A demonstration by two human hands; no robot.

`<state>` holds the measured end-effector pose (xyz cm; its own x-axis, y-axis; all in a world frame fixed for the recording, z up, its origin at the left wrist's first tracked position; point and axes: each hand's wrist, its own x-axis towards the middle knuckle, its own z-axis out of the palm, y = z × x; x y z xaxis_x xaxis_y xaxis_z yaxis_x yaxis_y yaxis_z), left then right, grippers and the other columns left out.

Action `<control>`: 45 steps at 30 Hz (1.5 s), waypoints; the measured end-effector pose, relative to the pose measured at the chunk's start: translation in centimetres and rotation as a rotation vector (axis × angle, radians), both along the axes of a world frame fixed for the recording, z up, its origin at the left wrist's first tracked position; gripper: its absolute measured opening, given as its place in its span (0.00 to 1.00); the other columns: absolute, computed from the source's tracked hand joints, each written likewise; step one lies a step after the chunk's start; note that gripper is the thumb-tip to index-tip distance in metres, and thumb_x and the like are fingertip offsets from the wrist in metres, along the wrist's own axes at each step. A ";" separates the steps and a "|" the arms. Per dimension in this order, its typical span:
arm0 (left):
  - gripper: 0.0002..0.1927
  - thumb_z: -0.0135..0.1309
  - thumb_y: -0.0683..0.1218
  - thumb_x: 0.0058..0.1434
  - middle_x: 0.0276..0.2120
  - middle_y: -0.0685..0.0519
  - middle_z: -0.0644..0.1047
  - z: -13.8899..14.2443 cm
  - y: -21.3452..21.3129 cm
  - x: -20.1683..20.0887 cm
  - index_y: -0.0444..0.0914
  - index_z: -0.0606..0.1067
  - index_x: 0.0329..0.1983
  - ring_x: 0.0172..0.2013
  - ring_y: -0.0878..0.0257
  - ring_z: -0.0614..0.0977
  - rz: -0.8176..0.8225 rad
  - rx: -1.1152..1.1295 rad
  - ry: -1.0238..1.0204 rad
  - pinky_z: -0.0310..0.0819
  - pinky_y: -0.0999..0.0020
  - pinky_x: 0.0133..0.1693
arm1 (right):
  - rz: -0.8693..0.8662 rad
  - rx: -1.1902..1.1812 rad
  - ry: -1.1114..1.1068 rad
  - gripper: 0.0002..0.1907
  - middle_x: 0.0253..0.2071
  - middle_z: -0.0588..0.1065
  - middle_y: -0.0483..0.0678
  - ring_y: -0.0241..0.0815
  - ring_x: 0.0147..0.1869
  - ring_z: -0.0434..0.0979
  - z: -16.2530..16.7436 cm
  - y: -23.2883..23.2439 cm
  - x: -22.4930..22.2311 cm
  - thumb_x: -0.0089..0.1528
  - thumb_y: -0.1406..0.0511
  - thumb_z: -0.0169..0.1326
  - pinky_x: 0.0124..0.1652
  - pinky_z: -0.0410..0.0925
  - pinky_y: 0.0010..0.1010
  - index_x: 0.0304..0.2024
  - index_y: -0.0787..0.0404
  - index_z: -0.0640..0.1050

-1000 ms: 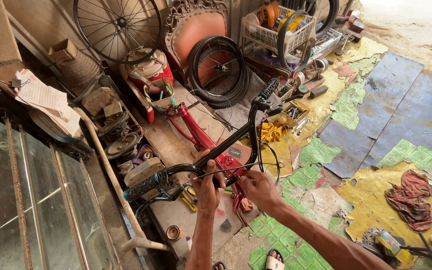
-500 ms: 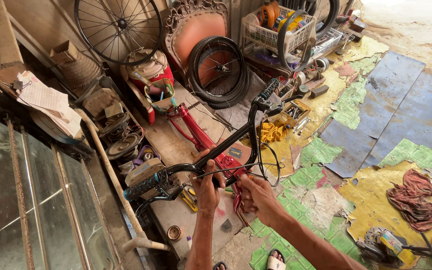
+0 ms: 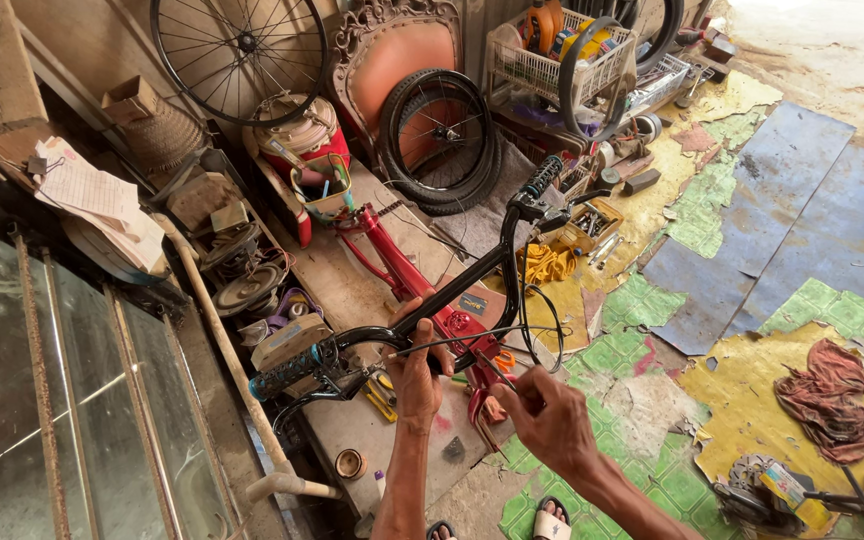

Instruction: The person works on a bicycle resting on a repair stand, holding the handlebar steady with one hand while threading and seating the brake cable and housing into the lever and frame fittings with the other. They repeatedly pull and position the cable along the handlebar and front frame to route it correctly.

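A person's left hand (image 3: 418, 372) grips the black bicycle handlebar (image 3: 422, 312), while the right hand (image 3: 549, 418) pinches a thin brake cable (image 3: 472, 342) between closed fingers. The curved metal bar runs diagonally, from its ribbed grip (image 3: 287, 372) at lower left toward the upper right, above a red bicycle frame (image 3: 397, 265) and cracked green floor (image 3: 602, 350).

Bright daylight from upper right, soft shadows, wide-angle edge distortion.

The handlebar (image 3: 422, 310) is held above the bike frame (image 3: 407, 280); wheels (image 3: 439, 135) are stacked behind, a rag (image 3: 832, 385) right.
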<state>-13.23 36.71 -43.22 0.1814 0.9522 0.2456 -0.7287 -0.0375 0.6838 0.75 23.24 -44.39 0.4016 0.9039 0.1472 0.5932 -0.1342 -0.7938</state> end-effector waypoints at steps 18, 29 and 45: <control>0.20 0.59 0.47 0.67 0.58 0.45 0.79 -1.6 0.6 -0.2 0.33 0.74 0.59 0.14 0.70 0.72 0.016 -0.012 0.018 0.69 0.73 0.17 | 0.058 -0.201 1.774 0.17 0.17 0.66 0.38 0.26 0.13 0.58 -3.3 0.9 1.2 0.71 0.58 0.44 0.11 0.53 0.20 0.33 0.61 0.74; 0.19 0.57 0.45 0.68 0.58 0.44 0.79 -1.8 0.9 -0.1 0.33 0.73 0.60 0.15 0.69 0.72 0.008 0.002 -0.001 0.67 0.73 0.17 | 0.155 0.239 -0.148 0.17 0.28 0.81 0.51 0.35 0.23 0.79 1.2 0.1 0.1 0.63 0.59 0.57 0.19 0.71 0.26 0.46 0.67 0.79; 0.19 0.58 0.44 0.66 0.57 0.44 0.79 -1.6 1.1 0.1 0.34 0.73 0.59 0.15 0.69 0.73 0.008 -0.023 -0.019 0.66 0.73 0.16 | 0.097 0.067 -0.086 0.09 0.18 0.78 0.48 0.36 0.15 0.74 2.3 1.4 0.2 0.64 0.65 0.53 0.16 0.65 0.33 0.39 0.64 0.81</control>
